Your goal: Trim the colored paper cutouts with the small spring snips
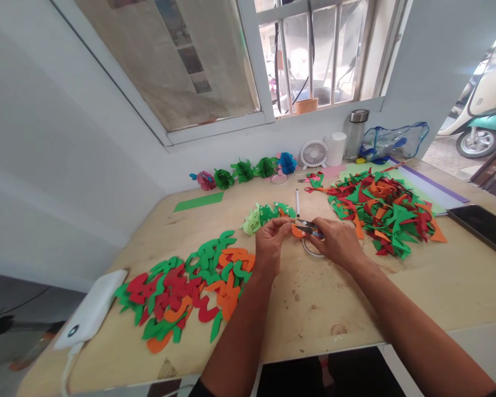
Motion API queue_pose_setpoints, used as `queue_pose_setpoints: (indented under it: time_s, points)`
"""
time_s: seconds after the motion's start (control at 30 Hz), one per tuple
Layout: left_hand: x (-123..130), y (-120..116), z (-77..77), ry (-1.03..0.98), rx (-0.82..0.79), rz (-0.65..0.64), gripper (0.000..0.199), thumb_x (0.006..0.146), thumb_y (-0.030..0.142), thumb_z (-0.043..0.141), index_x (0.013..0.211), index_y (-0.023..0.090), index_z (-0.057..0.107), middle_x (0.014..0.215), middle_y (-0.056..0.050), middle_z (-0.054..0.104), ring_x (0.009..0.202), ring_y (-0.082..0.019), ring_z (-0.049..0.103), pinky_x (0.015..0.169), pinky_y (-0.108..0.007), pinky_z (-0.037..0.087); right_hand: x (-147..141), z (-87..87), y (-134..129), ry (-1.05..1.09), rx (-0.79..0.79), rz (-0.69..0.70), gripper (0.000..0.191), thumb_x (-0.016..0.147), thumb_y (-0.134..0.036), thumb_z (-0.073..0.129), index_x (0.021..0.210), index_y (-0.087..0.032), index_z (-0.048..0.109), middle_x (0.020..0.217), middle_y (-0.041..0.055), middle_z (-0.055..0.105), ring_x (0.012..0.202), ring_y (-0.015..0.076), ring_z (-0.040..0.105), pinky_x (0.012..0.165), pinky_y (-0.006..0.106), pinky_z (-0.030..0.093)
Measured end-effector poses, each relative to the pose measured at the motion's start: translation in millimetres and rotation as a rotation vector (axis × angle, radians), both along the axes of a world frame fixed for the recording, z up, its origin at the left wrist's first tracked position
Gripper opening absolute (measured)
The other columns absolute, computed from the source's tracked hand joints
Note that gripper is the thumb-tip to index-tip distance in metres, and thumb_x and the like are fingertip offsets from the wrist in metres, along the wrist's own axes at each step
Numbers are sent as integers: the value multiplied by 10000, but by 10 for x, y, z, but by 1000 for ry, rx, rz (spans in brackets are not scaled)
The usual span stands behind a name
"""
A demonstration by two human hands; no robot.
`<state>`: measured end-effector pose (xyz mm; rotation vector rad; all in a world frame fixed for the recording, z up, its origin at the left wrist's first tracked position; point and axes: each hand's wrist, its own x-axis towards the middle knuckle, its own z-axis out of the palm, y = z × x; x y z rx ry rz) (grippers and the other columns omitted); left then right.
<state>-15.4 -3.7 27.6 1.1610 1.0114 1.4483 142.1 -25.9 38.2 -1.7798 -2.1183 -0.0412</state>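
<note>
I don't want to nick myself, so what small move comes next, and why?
Probably steer the scissors clear of the left hand before closing them: the right hand holds them with blades apart, tips close to the left fingertips, whose grip is hard to make out.

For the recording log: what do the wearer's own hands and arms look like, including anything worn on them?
The left hand and right hand are ungloved. Both forearms are bare, with no watch or bracelet visible. Just a bit of black sleeve shows at the bottom edge. Any ring is too small to tell.
</note>
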Motion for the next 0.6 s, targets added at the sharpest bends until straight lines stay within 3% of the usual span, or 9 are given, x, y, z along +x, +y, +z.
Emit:
queue_pose_setpoints:
  time_s: [0.23, 0.43, 0.6]
  points:
    - [17, -39, 23, 21, 86, 52, 201, 730, 254, 659, 914, 180, 625, 831, -37, 690, 825, -159, 655, 798, -299, 493, -12, 2, -13, 4, 2, 27, 187, 843, -379, 506, 862, -214, 592, 835, 40, 711, 708, 186, 625, 540, 273, 233]
    - [29, -104, 23, 475, 426, 46, 284, 776, 136, 576, 1043, 227, 608, 1056, -55, 650, 1050, -190, 587, 962, -330, 412, -40, 9, -25, -21, -36, 45, 170, 853, -348, 488, 852, -206, 582, 844, 48, 709, 711, 186, 632, 542, 273, 235]
    - [31, -86, -51, 712, 505, 29, 417, 812, 106, 502, 1215, 215, 500, 1004, -43, 663, 1054, -199, 576, 957, -383, 416, -47, 10, -28, -65, -79, 58, 180, 862, -351, 463, 869, -205, 568, 875, 52, 708, 748, 196, 642, 552, 273, 245]
